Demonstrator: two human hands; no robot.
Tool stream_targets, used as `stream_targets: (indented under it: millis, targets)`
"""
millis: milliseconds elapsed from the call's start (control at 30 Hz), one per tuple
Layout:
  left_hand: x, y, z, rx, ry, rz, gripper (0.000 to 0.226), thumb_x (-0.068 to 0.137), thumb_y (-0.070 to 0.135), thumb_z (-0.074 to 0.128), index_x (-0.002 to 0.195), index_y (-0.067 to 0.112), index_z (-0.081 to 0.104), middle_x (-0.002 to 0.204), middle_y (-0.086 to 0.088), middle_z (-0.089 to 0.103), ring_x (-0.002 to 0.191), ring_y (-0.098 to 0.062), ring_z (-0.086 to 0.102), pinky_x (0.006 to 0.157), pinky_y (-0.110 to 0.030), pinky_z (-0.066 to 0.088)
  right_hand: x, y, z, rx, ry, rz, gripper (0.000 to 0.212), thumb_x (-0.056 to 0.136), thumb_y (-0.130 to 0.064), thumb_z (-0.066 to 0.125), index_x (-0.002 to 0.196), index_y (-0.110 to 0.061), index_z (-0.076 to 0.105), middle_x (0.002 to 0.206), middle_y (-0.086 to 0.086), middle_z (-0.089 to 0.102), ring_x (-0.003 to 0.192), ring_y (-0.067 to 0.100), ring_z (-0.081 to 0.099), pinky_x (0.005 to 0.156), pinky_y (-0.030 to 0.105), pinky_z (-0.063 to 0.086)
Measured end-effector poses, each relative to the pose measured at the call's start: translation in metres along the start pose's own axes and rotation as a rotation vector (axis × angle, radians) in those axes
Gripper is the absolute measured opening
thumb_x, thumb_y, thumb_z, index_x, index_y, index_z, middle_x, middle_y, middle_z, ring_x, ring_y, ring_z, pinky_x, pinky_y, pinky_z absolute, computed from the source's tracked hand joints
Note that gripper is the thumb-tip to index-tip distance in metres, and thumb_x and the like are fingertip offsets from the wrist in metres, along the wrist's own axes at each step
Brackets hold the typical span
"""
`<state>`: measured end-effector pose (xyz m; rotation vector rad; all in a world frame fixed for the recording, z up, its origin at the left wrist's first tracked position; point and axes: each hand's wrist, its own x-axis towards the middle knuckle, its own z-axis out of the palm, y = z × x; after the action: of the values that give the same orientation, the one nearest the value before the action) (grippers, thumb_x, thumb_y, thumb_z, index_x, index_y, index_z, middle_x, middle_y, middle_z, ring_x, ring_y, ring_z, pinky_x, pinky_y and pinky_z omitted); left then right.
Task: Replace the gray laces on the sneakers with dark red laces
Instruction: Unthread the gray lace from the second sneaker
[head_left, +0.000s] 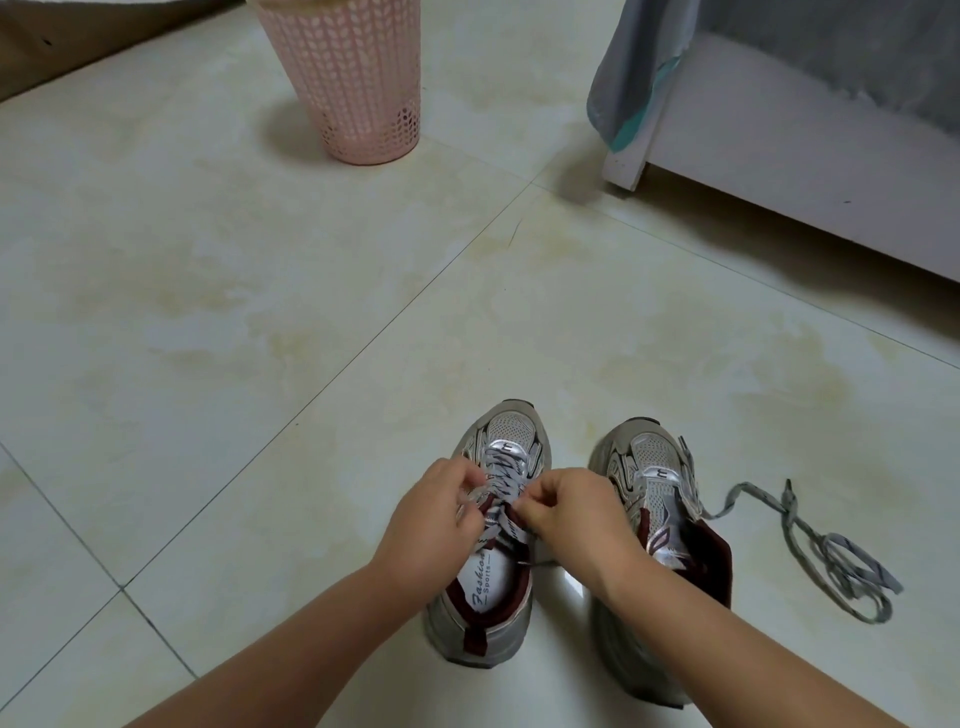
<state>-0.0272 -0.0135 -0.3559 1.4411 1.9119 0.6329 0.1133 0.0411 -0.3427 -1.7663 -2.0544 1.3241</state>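
Head view shows both hands, left (436, 512) and right (566, 512), each with its grip pinched on the gray lace (498, 480) of the left sneaker (483, 613) on the floor. Best to loosen each crossing in turn and draw the lace out evenly; the right sneaker (649, 483) looks unlaced already, its lace (831, 561) loose beside it.

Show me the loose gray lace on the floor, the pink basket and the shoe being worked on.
loose gray lace (836, 566), head view, on its tangled coil.
pink basket (353, 78), head view, on its perforated wall.
left sneaker (511, 431), head view, on its mesh toe.
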Motion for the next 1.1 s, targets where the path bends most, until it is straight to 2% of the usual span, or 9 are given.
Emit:
stream_targets:
  millis: [167,300,533,667,800,867,967,1033,1100]
  targets:
    - [0.002,-0.001,-0.001,0.073,-0.012,0.019,0.012,0.078,0.024,0.066,0.088,0.026,0.059,0.082,0.015,0.051,0.082,-0.003,0.053,0.068,-0.010,0.035,0.003,-0.004,0.000,0.067,-0.035,0.033,0.025,0.078,-0.019,0.071,0.058,-0.020,0.057,0.061,-0.002,0.061,0.058,0.011,0.053,0.066,0.026,0.047]
    - [0.002,-0.006,-0.001,0.165,-0.010,0.051,0.014,0.079,0.014,0.061,0.091,0.020,0.059,0.087,0.013,0.051,0.084,-0.010,0.053,0.071,-0.018,0.037,0.008,-0.007,0.000,0.262,-0.147,0.095,0.034,0.086,-0.007,0.059,0.055,-0.015,0.048,0.054,0.000,0.047,0.053,0.013,0.041,0.059,0.026,0.037]
    - [0.001,-0.004,0.003,0.143,0.017,0.063,0.014,0.081,0.010,0.057,0.090,0.019,0.059,0.085,0.012,0.051,0.079,-0.009,0.050,0.067,-0.018,0.035,0.004,-0.013,-0.015,-0.609,-0.049,-0.374,0.012,0.095,-0.018,0.042,0.104,-0.016,0.049,0.110,0.004,0.050,0.106,0.024,0.048,0.084,0.033,0.035]
    - [0.000,-0.006,0.004,0.129,0.028,0.041,0.013,0.080,0.016,0.061,0.091,0.022,0.060,0.087,0.015,0.053,0.082,-0.007,0.052,0.071,-0.017,0.039,-0.002,-0.002,-0.005,-0.147,0.013,-0.051,0.022,0.087,-0.035,0.058,0.074,-0.020,0.050,0.078,-0.002,0.057,0.076,0.018,0.054,0.068,0.029,0.040]
    - [0.000,-0.004,0.003,0.132,0.027,0.031,0.014,0.079,0.014,0.060,0.091,0.021,0.059,0.088,0.012,0.055,0.082,-0.008,0.052,0.072,-0.020,0.040,-0.002,0.007,0.005,0.236,-0.032,0.134,0.037,0.087,-0.020,0.061,0.055,-0.017,0.042,0.055,0.001,0.046,0.058,0.018,0.043,0.063,0.032,0.041]
    - [0.000,-0.003,0.003,0.132,0.022,0.034,0.014,0.079,0.012,0.058,0.089,0.021,0.059,0.085,0.013,0.053,0.080,-0.008,0.051,0.070,-0.020,0.038,0.000,0.005,0.000,0.038,-0.007,0.013,0.026,0.088,-0.017,0.056,0.063,-0.014,0.048,0.063,0.004,0.052,0.063,0.021,0.047,0.063,0.031,0.039]
    - [0.001,-0.003,0.001,0.124,0.001,0.023,0.013,0.079,0.011,0.058,0.086,0.022,0.059,0.083,0.013,0.053,0.078,-0.008,0.050,0.067,-0.019,0.037,0.006,0.001,-0.014,-0.552,0.219,-0.338,0.014,0.072,-0.013,0.071,0.070,-0.011,0.057,0.069,0.004,0.058,0.062,0.024,0.056,0.052,0.028,0.035]
    - [0.003,-0.004,0.002,0.122,-0.006,0.015,0.012,0.079,0.013,0.059,0.086,0.023,0.059,0.082,0.013,0.053,0.077,-0.007,0.049,0.063,-0.014,0.035,0.006,0.000,-0.019,-0.534,0.169,-0.346,0.009,0.079,-0.016,0.065,0.077,-0.011,0.057,0.078,0.005,0.059,0.072,0.024,0.057,0.058,0.029,0.035]
    - [0.004,-0.005,0.002,0.118,-0.002,0.000,0.013,0.079,0.014,0.061,0.087,0.023,0.060,0.081,0.014,0.052,0.076,-0.006,0.049,0.060,-0.008,0.033,0.002,0.003,-0.016,-0.252,0.005,-0.124,0.018,0.089,-0.026,0.053,0.076,-0.015,0.050,0.079,0.002,0.056,0.075,0.021,0.052,0.065,0.031,0.037]
